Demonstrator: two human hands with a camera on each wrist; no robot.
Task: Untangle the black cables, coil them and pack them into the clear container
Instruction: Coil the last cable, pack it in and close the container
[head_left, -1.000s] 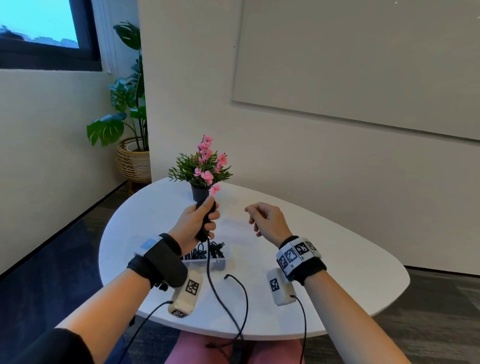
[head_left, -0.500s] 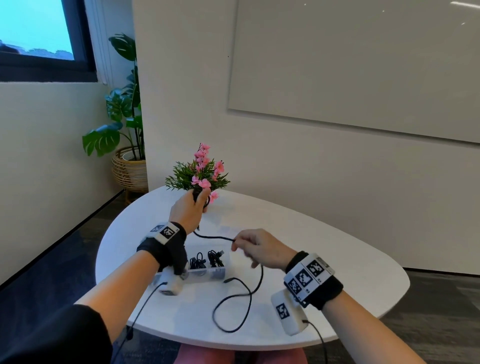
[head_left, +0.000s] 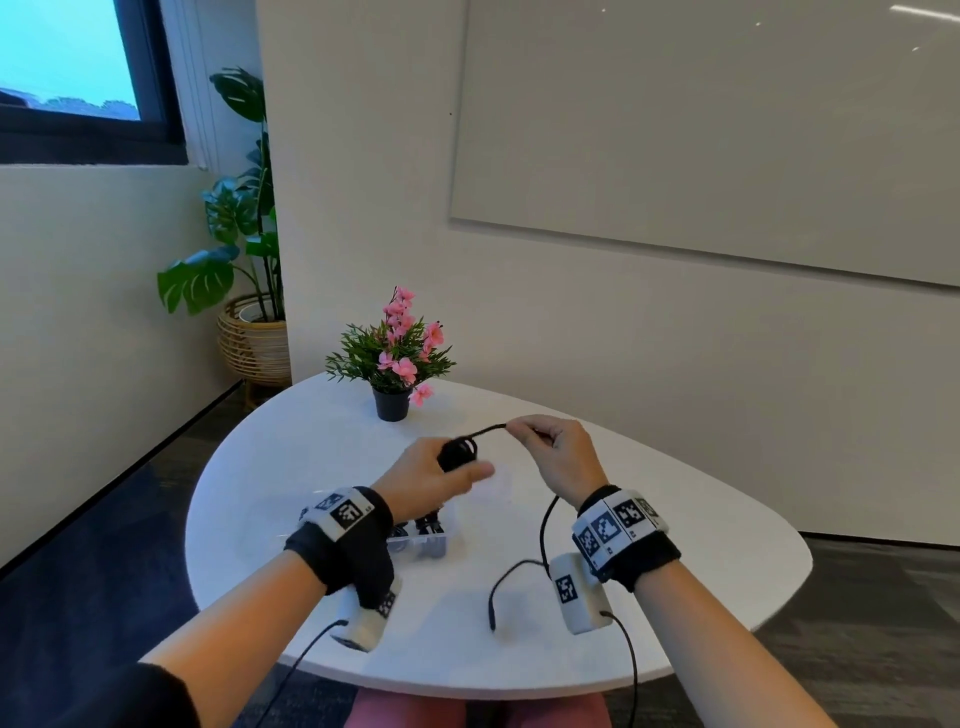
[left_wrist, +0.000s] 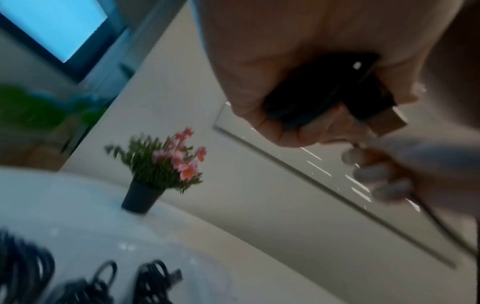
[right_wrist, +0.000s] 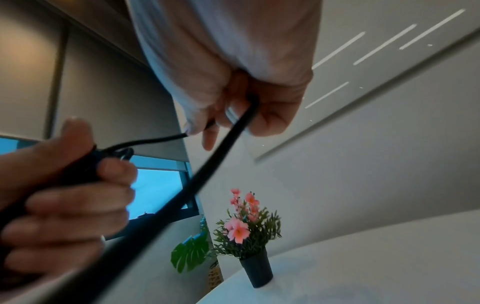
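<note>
Your left hand (head_left: 426, 475) gripped the wound cable (head_left: 457, 453) above the table (head_left: 675, 519) – anchoring the loops – while your right hand (head_left: 558, 457) pinched the loose run just right of it, likely feeding the next turn. The container (head_left: 423, 545) sat below your left wrist, coils already inside.

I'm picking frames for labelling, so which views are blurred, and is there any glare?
Head view: mostly sharp, only the left hand and its cable coil smeared. Left wrist view: blurred throughout, the flower pot soft. Right wrist view: the cable close to the lens is streaked. Light streaks glare on the whiteboard.
</note>
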